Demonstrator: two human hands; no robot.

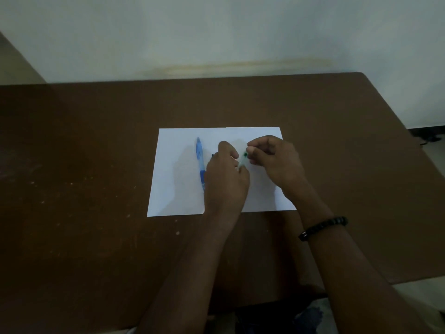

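Observation:
A white sheet of paper (173, 189) lies on a brown table (84, 153). A blue pen (200, 160) rests on the sheet's left half, its tip end towards me and partly hidden under my left hand. My left hand (225, 179) and my right hand (274, 160) meet over the middle of the sheet. Between them they hold a small clear pen part with a green tip (243, 158). My right fingers pinch its far end and my left fingers grip its near end. A small dark piece (212, 155) peeks out beside my left hand.
The table's far edge meets a pale wall (216, 32). At the right the table edge (409, 131) drops off to the floor. A black bracelet (323, 227) sits on my right wrist. The tabletop shows small pale specks on the left.

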